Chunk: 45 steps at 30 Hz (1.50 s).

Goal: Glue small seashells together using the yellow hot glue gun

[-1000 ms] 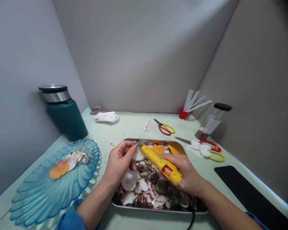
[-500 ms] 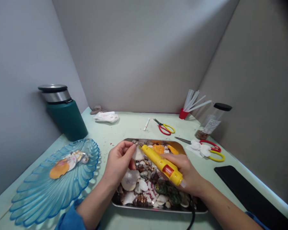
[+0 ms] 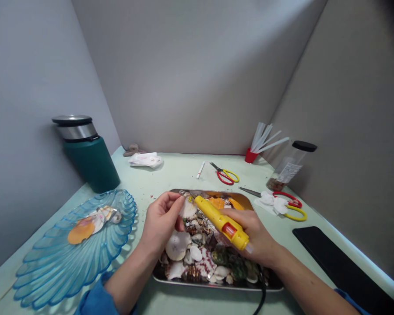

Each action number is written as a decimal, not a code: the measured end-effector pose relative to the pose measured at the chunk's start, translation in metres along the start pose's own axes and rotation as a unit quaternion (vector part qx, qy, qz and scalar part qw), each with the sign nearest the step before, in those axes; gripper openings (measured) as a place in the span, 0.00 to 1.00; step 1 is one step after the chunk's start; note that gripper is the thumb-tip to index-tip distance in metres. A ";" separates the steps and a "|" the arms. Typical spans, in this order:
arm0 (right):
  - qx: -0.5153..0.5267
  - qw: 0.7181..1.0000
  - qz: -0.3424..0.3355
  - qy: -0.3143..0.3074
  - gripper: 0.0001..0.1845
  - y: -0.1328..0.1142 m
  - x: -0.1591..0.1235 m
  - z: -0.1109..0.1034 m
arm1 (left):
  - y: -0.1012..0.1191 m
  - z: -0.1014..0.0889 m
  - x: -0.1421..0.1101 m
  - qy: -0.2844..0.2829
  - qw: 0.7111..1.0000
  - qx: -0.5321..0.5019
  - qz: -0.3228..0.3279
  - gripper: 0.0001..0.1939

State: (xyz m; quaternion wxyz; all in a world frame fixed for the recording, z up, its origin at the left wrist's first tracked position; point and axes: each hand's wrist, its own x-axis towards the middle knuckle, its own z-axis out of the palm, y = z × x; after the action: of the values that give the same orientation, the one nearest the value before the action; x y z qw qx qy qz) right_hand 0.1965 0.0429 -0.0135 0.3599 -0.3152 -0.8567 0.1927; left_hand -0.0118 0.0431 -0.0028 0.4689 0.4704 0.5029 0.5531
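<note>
My right hand (image 3: 254, 234) is wrapped round a yellow hot glue pen (image 3: 221, 221), its tip pointing up and left. A clear stub of glue stick shows at the pen's rear. Thumb and forefinger of my left hand (image 3: 166, 214) pinch a small silvery piece (image 3: 182, 193), mostly hidden by the fingertips. The pen's metal nozzle is close to that piece; contact cannot be made out. Both hands are over a metal tray (image 3: 184, 284) heaped with seashells (image 3: 205, 261). Just behind the left fingertips is a pale fan-shaped shell (image 3: 188, 208).
Left stand a blue shell-shaped dish (image 3: 52, 262) with a few shells and a green bottle (image 3: 92, 164). Behind are white tissue (image 3: 146, 160), a marker (image 3: 200, 169), scissors (image 3: 225, 173) and glue sticks (image 3: 262, 139) in a red cup. Right are larger scissors (image 3: 295, 213), a jar (image 3: 289, 168) and a black slab (image 3: 335, 262).
The glue pen's tip has shifted slightly right and up, a little away from my left fingertips. My left hand has barely moved and keeps its pinch.
</note>
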 end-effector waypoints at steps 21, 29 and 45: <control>-0.006 1.000 0.006 -0.003 0.12 -0.003 0.001 -0.001 | 0.000 -0.001 0.000 0.019 1.000 -0.010 0.009 0.11; -0.004 1.000 0.005 -0.008 0.11 0.000 0.000 0.000 | -0.001 -0.002 0.001 0.027 0.999 -0.035 0.008 0.11; -0.015 1.000 -0.001 -0.008 0.13 -0.001 0.000 0.000 | 0.001 0.000 0.000 0.010 1.000 -0.011 -0.008 0.13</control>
State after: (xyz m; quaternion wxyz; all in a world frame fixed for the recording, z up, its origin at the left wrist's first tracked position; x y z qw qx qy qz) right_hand 0.1960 0.0419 -0.0131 0.3483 -0.3180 -0.8628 0.1823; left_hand -0.0121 0.0429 -0.0013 0.4735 0.4559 0.5055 0.5590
